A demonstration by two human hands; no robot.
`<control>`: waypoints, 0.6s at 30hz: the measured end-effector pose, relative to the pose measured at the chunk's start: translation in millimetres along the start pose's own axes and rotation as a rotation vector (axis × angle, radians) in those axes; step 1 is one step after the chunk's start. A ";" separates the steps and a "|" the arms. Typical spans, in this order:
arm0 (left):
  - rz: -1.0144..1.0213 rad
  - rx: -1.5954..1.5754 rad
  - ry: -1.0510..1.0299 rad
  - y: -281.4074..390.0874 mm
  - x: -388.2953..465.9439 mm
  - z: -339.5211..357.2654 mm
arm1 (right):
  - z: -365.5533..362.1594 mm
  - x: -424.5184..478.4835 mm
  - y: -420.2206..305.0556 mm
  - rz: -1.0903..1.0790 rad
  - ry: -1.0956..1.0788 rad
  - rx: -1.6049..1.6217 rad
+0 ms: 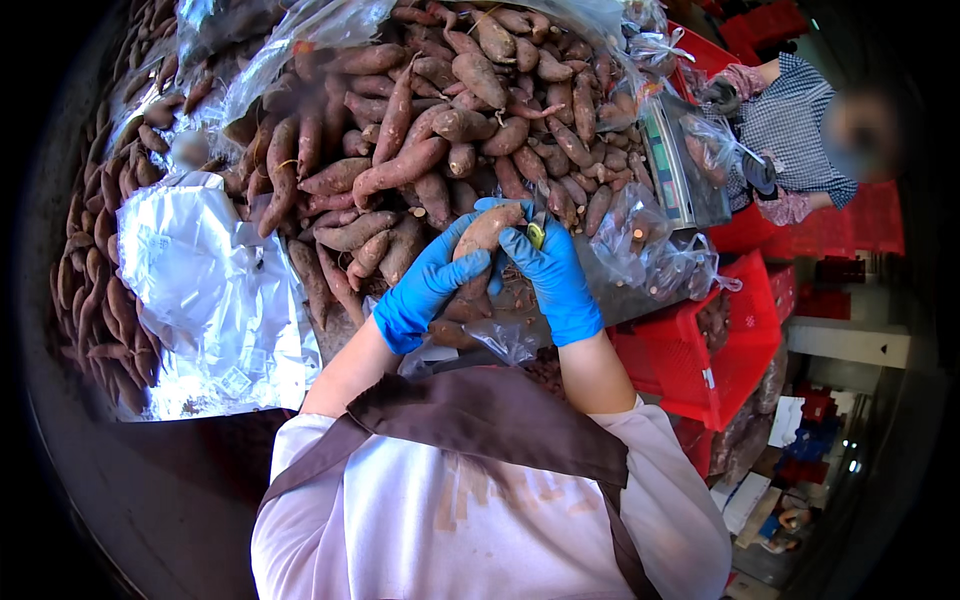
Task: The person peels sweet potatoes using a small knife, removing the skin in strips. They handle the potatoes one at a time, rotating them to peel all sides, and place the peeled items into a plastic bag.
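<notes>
My left hand [439, 281], in a blue glove, grips a sweet potato [489, 227] with its thumb along the near side. Close against its right side is my right hand [551, 262], also gloved in blue, closed on a small yellow-green knife [535, 234]; most of the blade is hidden or too small to make out. A large heap of sweet potatoes [409, 169] lies just beyond both hands. Under my wrists are more sweet potatoes and a piece of clear plastic [506, 341] at the near edge of the table.
A stack of clear plastic bags [210, 292] lies to the left. Bagged sweet potatoes [637, 232] and a scale [679, 161] stand at the right, near a red plastic crate [720, 352]. Beyond the scale, a person [787, 127] in dark gloves handles a filled bag.
</notes>
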State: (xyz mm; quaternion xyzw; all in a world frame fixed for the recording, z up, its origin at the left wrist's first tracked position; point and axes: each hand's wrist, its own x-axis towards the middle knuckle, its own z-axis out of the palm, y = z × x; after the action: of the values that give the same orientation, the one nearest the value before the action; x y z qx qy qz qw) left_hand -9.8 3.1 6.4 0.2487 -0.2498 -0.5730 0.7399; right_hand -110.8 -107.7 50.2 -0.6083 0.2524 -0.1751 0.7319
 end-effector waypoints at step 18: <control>-0.073 -0.303 0.280 -26.9 4.2 -21.7 | 0.5 -10.5 -10.6 -0.459 0.099 -1.237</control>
State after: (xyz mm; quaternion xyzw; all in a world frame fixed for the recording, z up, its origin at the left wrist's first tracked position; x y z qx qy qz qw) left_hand -14.1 -5.2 -27.2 0.2207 -0.0465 -0.5903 0.7750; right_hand -118.5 -103.4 62.3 -0.9460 0.2036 -0.1772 0.1793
